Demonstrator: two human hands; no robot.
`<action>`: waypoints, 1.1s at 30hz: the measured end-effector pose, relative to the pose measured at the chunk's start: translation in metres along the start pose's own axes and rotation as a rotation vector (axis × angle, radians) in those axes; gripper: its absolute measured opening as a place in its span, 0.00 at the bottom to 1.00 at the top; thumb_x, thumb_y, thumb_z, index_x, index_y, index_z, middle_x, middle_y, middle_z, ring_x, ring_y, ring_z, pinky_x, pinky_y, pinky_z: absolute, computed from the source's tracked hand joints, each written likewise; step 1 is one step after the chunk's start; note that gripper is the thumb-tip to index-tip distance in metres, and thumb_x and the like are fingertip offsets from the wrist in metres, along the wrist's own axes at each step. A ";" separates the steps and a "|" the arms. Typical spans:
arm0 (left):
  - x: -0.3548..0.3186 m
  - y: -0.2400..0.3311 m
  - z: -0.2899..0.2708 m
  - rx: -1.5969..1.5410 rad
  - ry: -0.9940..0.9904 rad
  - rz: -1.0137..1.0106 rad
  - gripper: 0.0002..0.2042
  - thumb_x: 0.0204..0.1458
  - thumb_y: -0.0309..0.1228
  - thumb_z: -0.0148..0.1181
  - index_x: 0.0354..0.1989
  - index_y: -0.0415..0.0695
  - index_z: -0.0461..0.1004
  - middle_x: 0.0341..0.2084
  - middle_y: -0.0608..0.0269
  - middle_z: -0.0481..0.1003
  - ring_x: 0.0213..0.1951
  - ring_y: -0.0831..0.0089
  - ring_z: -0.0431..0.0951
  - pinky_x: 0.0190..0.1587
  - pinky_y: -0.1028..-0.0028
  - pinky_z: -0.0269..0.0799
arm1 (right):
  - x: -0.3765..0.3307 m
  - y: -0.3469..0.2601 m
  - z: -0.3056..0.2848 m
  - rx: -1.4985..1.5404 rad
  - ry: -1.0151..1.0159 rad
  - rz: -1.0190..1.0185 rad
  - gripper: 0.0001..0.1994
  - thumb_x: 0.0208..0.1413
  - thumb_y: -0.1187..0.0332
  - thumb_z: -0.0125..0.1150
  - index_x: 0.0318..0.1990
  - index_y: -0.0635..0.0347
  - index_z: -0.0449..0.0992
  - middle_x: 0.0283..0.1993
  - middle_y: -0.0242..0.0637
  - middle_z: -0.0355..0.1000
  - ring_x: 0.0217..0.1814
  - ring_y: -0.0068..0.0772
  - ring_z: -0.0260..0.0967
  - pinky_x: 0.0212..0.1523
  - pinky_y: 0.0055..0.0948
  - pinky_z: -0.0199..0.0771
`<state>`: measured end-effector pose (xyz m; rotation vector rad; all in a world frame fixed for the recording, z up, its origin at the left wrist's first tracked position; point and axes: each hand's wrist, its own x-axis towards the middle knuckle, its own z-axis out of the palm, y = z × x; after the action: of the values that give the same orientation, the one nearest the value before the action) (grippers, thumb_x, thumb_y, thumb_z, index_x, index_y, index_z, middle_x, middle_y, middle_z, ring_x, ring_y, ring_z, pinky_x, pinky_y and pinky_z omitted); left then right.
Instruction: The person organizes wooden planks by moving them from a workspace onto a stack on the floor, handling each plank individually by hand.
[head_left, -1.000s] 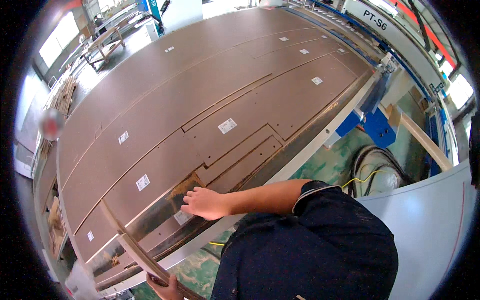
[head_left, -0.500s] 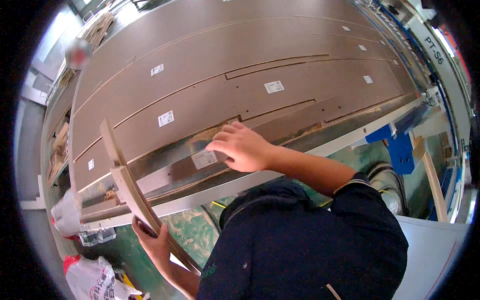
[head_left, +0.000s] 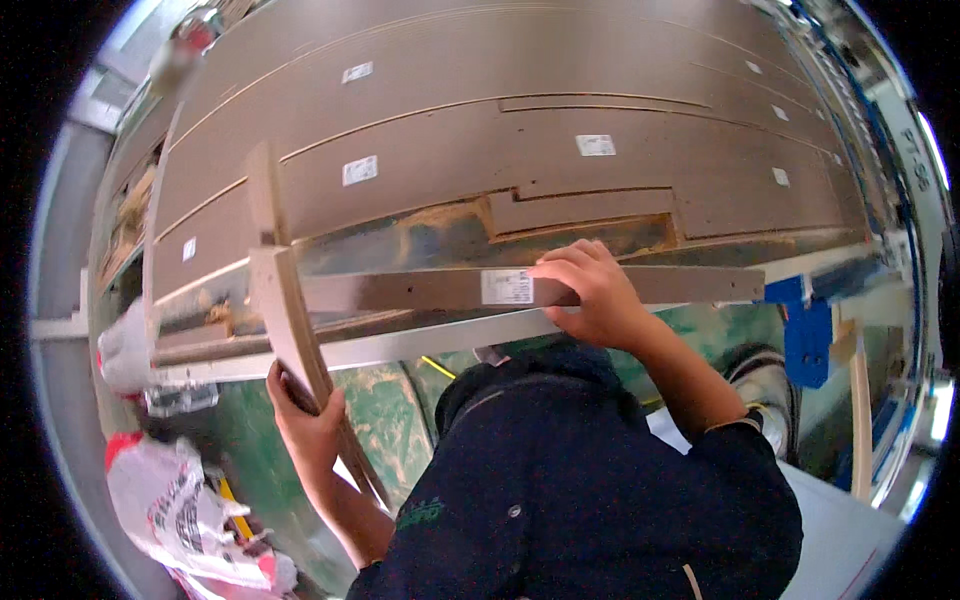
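Observation:
My right hand (head_left: 600, 300) is closed around a long, narrow brown board strip (head_left: 420, 290), thumb below and fingers over its upper edge. A white label (head_left: 507, 287) lies beside the fingertips on the strip's face. The strip runs nearly level along the near edge of the table. At the left, my left hand (head_left: 308, 425) grips several narrow boards (head_left: 285, 320) in a bundle that slants up over the table edge. One board reaches farther than the others. The left end of the strip comes close to this bundle; whether they touch I cannot tell.
A large brown sheet (head_left: 430, 170), cut into labelled panels, covers the table. Sawdust (head_left: 440, 217) lies in the gap before it. Along the near side runs a pale table edge (head_left: 420, 345). A blue bracket (head_left: 805, 335) stands right, a white bag (head_left: 165, 500) lower left on the green floor.
My right hand has moved right and closed on the strip, which now stands away from the sheet, leaving a wider gap. My left hand still grips the boards. The view has shifted slightly.

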<state>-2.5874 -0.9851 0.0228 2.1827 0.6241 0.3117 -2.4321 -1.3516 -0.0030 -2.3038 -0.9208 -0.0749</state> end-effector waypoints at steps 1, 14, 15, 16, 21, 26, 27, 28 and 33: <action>-0.004 0.003 0.000 -0.074 -0.001 -0.034 0.38 0.37 0.24 0.65 0.61 0.39 0.56 0.46 0.53 0.68 0.46 0.67 0.70 0.51 0.71 0.66 | 0.001 0.000 0.002 0.014 0.018 -0.003 0.23 0.34 0.73 0.67 0.44 0.55 0.74 0.46 0.37 0.73 0.49 0.43 0.66 0.54 0.40 0.63; -0.112 0.021 0.027 0.118 0.357 -0.252 0.39 0.36 0.26 0.69 0.59 0.37 0.56 0.39 0.54 0.68 0.40 0.69 0.68 0.46 0.70 0.68 | 0.000 0.014 0.014 0.207 0.087 -0.035 0.23 0.33 0.78 0.66 0.44 0.59 0.73 0.44 0.42 0.72 0.48 0.48 0.67 0.52 0.41 0.63; -0.121 0.021 0.026 0.026 0.381 -0.336 0.39 0.35 0.27 0.70 0.59 0.36 0.55 0.41 0.53 0.68 0.42 0.69 0.68 0.47 0.70 0.68 | 0.003 0.012 0.012 0.204 0.083 -0.051 0.24 0.32 0.79 0.68 0.44 0.59 0.73 0.44 0.42 0.72 0.48 0.48 0.67 0.51 0.41 0.64; -0.130 0.024 0.029 0.122 0.415 -0.341 0.39 0.36 0.28 0.69 0.59 0.38 0.55 0.39 0.52 0.69 0.40 0.66 0.70 0.46 0.68 0.68 | 0.003 0.016 0.012 0.229 0.064 -0.084 0.24 0.32 0.79 0.68 0.44 0.59 0.73 0.44 0.42 0.72 0.48 0.48 0.67 0.51 0.41 0.64; -0.162 0.001 0.041 0.158 0.504 -0.483 0.39 0.35 0.33 0.69 0.59 0.38 0.57 0.36 0.50 0.70 0.36 0.60 0.73 0.39 0.65 0.71 | 0.007 0.025 0.023 0.260 0.036 -0.031 0.23 0.34 0.79 0.69 0.44 0.60 0.72 0.44 0.42 0.70 0.49 0.46 0.66 0.51 0.40 0.66; -0.177 -0.057 0.040 0.081 0.575 -0.551 0.39 0.34 0.32 0.68 0.59 0.38 0.57 0.42 0.46 0.71 0.42 0.56 0.75 0.45 0.64 0.71 | 0.016 0.008 0.040 0.255 0.022 -0.027 0.24 0.33 0.80 0.69 0.44 0.59 0.72 0.44 0.41 0.70 0.49 0.46 0.66 0.50 0.41 0.66; -0.176 -0.067 0.038 -0.021 0.576 -0.546 0.39 0.34 0.33 0.68 0.58 0.38 0.57 0.42 0.45 0.71 0.43 0.55 0.75 0.46 0.63 0.71 | 0.019 -0.001 0.044 0.345 0.012 0.046 0.24 0.34 0.80 0.69 0.44 0.59 0.71 0.44 0.41 0.70 0.48 0.42 0.67 0.48 0.38 0.69; -0.173 -0.071 0.034 -0.033 0.595 -0.546 0.39 0.34 0.33 0.68 0.58 0.38 0.57 0.42 0.45 0.71 0.43 0.55 0.75 0.46 0.63 0.71 | 0.024 -0.007 0.049 0.342 0.011 0.024 0.24 0.34 0.80 0.69 0.44 0.59 0.71 0.44 0.41 0.70 0.48 0.42 0.67 0.48 0.38 0.69; -0.164 -0.116 0.002 0.030 0.592 -0.554 0.40 0.33 0.34 0.68 0.59 0.40 0.56 0.41 0.43 0.71 0.41 0.51 0.75 0.44 0.62 0.71 | 0.053 -0.041 0.084 0.354 -0.001 0.017 0.23 0.35 0.80 0.68 0.44 0.60 0.71 0.44 0.38 0.68 0.46 0.38 0.67 0.46 0.33 0.69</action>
<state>-2.7640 -1.0115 -0.0702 1.8344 1.5244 0.6524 -2.4327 -1.2484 -0.0319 -1.9828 -0.8402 0.0901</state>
